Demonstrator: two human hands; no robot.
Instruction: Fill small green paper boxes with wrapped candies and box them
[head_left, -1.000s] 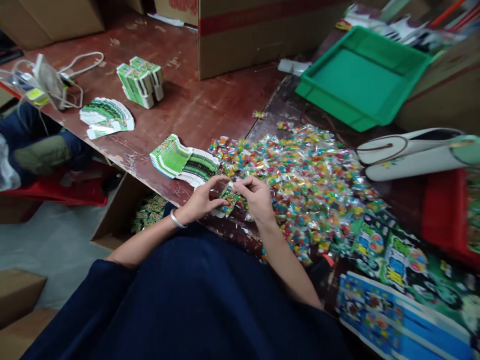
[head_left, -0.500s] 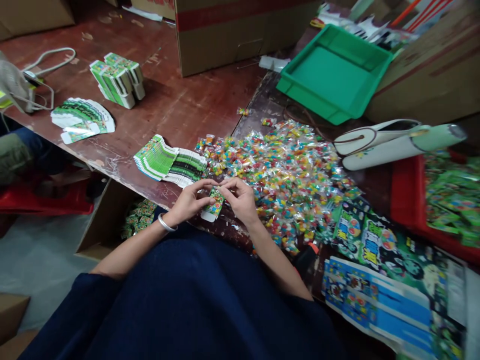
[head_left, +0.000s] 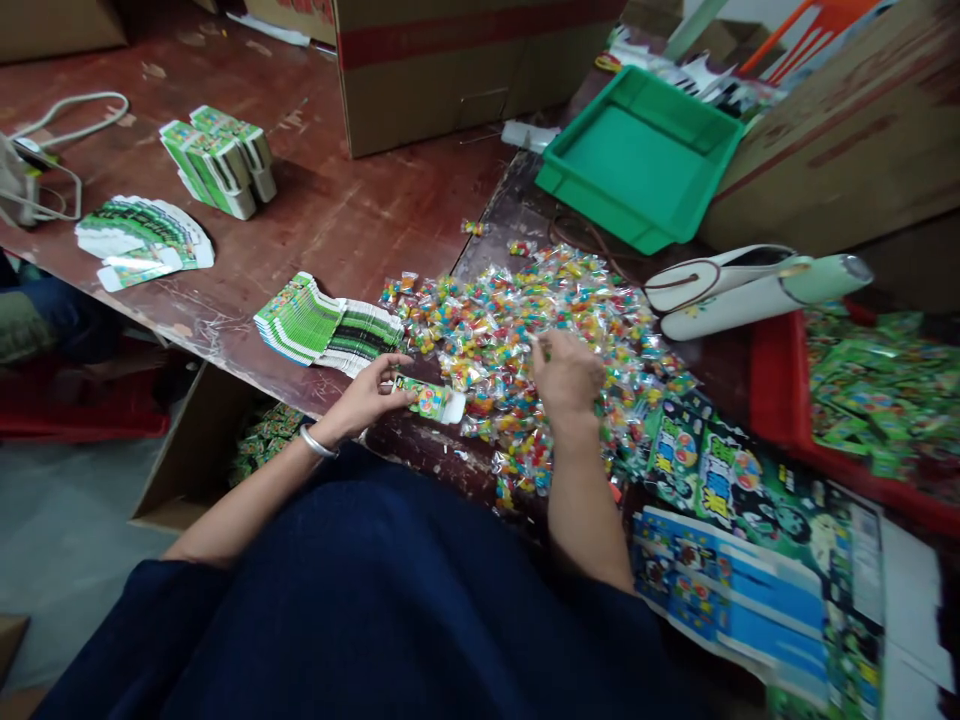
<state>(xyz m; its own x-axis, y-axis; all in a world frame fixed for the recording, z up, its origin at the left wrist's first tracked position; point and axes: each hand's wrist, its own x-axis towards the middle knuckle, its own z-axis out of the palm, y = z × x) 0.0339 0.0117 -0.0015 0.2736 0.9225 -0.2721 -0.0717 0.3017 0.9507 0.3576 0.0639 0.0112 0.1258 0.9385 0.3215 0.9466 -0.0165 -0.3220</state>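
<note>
My left hand [head_left: 365, 400] grips a small green printed candy box [head_left: 424, 397] between thumb and fingers. The box lies sideways, its white end flap folded out towards the right. Over the heap of clear candy packets [head_left: 487, 350], my right hand [head_left: 568, 375] has its fingers curled and pinched together; whatever is between them is hidden. Many-coloured sweets show through the packets. Just beyond my left hand, a fanned row of flat green cartons [head_left: 322, 325] lies on the table [head_left: 375, 215].
Green box stacks [head_left: 217, 160] and another carton fan [head_left: 146, 240] lie to the left. A green tray [head_left: 637, 150], a white pouch [head_left: 720, 290] and a red bin [head_left: 780, 380] of green packets are on the right. An open cardboard box [head_left: 172, 450] with small boxes sits below the table edge.
My right hand has let go of the candy box and moved right onto the packets. My left hand has turned the box so its open flap points right instead of towards me.
</note>
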